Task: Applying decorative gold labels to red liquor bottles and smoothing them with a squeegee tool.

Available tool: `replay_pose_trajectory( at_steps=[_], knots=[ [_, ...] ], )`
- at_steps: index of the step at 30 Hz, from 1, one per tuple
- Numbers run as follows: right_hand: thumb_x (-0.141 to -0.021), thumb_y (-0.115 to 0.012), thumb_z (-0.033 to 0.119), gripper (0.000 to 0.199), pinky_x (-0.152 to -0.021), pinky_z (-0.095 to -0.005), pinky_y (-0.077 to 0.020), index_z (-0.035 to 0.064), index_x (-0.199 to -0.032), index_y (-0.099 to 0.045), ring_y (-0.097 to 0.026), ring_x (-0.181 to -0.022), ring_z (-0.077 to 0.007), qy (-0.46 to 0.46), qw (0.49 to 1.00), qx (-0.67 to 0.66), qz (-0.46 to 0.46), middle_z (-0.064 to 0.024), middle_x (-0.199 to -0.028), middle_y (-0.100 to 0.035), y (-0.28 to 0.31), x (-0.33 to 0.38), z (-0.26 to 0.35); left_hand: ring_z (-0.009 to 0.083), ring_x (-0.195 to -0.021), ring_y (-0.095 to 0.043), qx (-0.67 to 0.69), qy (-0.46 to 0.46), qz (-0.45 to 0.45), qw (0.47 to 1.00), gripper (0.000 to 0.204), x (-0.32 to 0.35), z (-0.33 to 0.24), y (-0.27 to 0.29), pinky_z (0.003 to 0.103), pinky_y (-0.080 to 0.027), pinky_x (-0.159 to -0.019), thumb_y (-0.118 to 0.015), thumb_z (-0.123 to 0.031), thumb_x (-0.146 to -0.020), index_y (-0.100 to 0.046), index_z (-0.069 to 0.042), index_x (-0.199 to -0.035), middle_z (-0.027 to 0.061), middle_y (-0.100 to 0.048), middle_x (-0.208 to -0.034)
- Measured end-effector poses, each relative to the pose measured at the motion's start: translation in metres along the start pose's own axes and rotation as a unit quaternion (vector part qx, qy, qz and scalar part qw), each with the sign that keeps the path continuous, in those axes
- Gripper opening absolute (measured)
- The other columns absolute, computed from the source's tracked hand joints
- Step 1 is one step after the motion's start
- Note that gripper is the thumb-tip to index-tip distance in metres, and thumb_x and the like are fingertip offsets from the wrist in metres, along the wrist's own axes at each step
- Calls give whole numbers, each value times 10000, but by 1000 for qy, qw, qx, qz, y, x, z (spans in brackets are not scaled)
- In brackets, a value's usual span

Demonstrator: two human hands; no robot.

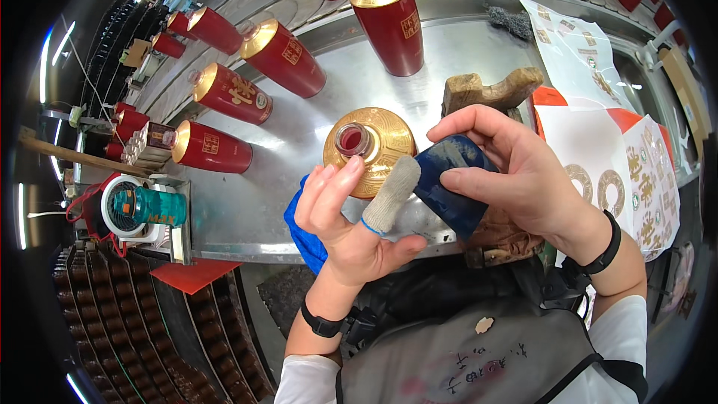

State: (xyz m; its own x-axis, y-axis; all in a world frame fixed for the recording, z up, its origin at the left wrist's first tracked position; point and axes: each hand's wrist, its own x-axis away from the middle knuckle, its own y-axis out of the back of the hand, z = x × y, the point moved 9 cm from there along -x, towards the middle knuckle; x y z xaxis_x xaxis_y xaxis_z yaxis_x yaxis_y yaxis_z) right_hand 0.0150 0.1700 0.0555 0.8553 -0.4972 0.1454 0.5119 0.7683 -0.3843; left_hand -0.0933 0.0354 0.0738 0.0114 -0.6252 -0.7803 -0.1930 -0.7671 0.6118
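My right hand point(516, 172) pinches a dark blue, flexible scraper-like sheet point(455, 179) between thumb and fingers. My left hand point(351, 228) has its fingers apart, with a grey knitted finger cover point(393, 194) on the index finger. That covered fingertip is at the left edge of the blue sheet; I cannot tell whether they touch. Beyond the left hand stands a bottle with a patterned gold shoulder point(381, 127) and an uncapped neck with red inside. The other left fingertips reach close to its neck, and its body is mostly hidden.
Red bottles with gold shoulders point(284, 60) line the left of the metal table point(359, 45); another red bottle point(389, 26) stands farther back. A carved wooden block point(490, 92) is beyond my right hand. Decal sheets point(591, 150) lie at right, a small fan point(127, 206) at left.
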Motion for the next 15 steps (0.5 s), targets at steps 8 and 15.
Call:
replay_pose_trajectory(
  at_steps=[8, 15],
  knots=[
    [-921, -688, -4, 404, -946, -243, -521, 4, -1301, -549, -633, -1056, -81, 11, 1000, 5, -22, -48, -1162, -654, 9, -2, -4, 332, -1298, -388, 37, 35, -67, 996, 656, 6, 7, 16, 481, -371, -1088, -483, -718, -962, -766, -168, -1182, 151, -477, -1411],
    [-923, -694, 14, 402, -960, -254, -505, 8, -1297, -547, -611, -1094, -84, 35, 999, 2, 15, -44, -1179, -632, 0, -10, -3, 339, -1304, -383, -13, 51, -4, 999, 653, 2, 15, 9, 458, -343, -1112, -464, -717, -969, -771, -188, -1195, 164, -453, -1437]
  ],
)
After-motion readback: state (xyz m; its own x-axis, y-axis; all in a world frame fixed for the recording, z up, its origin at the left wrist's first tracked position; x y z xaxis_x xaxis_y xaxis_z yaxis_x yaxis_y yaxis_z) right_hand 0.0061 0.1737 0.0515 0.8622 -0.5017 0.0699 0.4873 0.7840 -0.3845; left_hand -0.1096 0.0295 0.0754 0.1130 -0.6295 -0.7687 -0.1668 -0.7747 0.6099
